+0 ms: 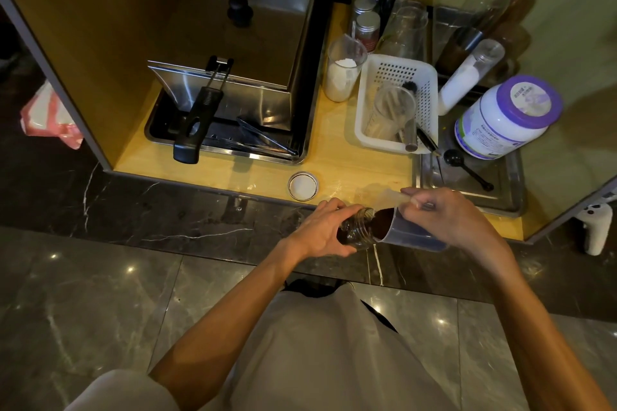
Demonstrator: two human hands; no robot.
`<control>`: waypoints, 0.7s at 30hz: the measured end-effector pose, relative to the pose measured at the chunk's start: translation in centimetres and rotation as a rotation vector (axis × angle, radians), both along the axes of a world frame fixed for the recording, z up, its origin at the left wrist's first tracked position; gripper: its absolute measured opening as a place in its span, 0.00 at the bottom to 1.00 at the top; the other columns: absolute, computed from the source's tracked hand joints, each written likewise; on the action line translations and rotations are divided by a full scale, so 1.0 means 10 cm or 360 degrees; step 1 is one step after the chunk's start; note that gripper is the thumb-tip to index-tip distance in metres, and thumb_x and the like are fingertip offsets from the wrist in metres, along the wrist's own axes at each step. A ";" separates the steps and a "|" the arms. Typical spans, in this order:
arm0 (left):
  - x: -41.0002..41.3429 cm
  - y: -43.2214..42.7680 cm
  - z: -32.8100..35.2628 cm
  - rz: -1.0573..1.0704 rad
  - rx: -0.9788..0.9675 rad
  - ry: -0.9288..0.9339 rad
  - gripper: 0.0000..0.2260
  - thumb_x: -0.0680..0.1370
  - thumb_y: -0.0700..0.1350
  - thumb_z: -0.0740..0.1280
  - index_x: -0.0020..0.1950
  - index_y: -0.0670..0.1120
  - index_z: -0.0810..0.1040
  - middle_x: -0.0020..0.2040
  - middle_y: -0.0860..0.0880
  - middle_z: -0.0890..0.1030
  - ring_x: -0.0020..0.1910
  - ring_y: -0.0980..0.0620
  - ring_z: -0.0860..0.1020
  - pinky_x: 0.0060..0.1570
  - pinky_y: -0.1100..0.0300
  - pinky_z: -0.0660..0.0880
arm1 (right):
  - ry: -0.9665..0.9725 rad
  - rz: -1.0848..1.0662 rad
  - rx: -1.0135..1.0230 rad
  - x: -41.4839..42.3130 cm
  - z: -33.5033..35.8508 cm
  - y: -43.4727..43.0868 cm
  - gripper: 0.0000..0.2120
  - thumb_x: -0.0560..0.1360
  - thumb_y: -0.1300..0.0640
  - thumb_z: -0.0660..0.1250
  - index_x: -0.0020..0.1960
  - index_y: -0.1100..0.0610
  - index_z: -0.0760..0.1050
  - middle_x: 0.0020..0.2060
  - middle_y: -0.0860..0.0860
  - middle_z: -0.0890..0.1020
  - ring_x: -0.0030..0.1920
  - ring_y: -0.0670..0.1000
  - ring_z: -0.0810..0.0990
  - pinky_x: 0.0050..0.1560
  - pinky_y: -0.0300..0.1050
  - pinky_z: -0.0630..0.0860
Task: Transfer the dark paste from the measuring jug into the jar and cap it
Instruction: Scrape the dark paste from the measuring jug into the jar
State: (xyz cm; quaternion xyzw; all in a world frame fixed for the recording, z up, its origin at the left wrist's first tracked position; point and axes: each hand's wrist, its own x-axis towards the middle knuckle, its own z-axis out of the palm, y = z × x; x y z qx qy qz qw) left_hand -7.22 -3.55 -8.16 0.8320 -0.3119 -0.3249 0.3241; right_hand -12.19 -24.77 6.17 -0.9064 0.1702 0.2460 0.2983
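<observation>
Just before the bench (367,172) edge, the left hand (320,230) has its grip round the tilted jar (354,231), the right hand (447,220) round the jug (410,234); paste (384,217) sits at the lip. Best, I think, to press mouth to mouth and tip slowly.

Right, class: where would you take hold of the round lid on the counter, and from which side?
Pinch the lid by its rim, coming down from above. It lies flat on the counter with its edge free all round. Its white inside seems to face up, so it would need turning over before capping.
</observation>
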 end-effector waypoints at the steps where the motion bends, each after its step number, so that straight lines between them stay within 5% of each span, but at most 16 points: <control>1: 0.00 0.00 0.01 -0.0009 0.0005 -0.0006 0.40 0.71 0.52 0.77 0.79 0.53 0.61 0.66 0.47 0.68 0.66 0.49 0.64 0.71 0.49 0.62 | 0.0017 -0.0007 -0.0007 0.00 -0.01 0.00 0.16 0.74 0.43 0.68 0.33 0.52 0.78 0.70 0.38 0.74 0.67 0.55 0.75 0.65 0.62 0.70; 21: -0.02 0.01 0.03 -0.0026 -0.0008 -0.0015 0.40 0.71 0.51 0.77 0.79 0.52 0.62 0.66 0.46 0.68 0.67 0.47 0.64 0.71 0.47 0.63 | 0.0091 -0.0035 0.0002 0.03 -0.02 -0.03 0.17 0.75 0.45 0.68 0.32 0.53 0.78 0.69 0.42 0.76 0.68 0.57 0.74 0.67 0.62 0.68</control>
